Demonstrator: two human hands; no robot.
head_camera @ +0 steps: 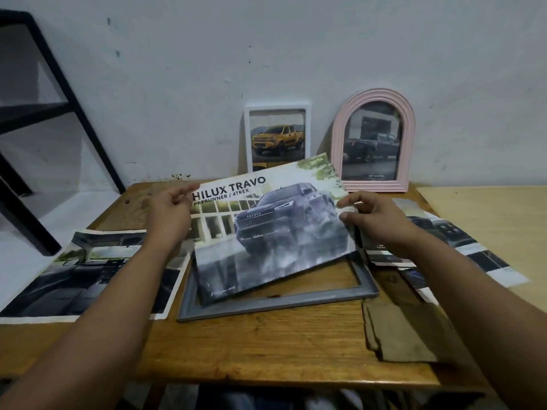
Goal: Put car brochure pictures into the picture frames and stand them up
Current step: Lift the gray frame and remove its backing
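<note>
The left hand (171, 211) pinched the upper-left corner of the glossy "HILUX TRAVO" brochure page (266, 229) between thumb and fingers; the right hand (374, 223) gripped its right edge. The page hung tilted between them, over an empty flat grey rectangular frame (284, 300) on the wooden table (266, 344).

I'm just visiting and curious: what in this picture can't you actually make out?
Head view only:
- Small script at the brochure page's bottom: too blurred to read.
- Grey frame's upper part: hidden by that page.
- White frame's lower edge: behind the page.
- Torn pages at right: partly covered by the right hand and forearm.
</note>
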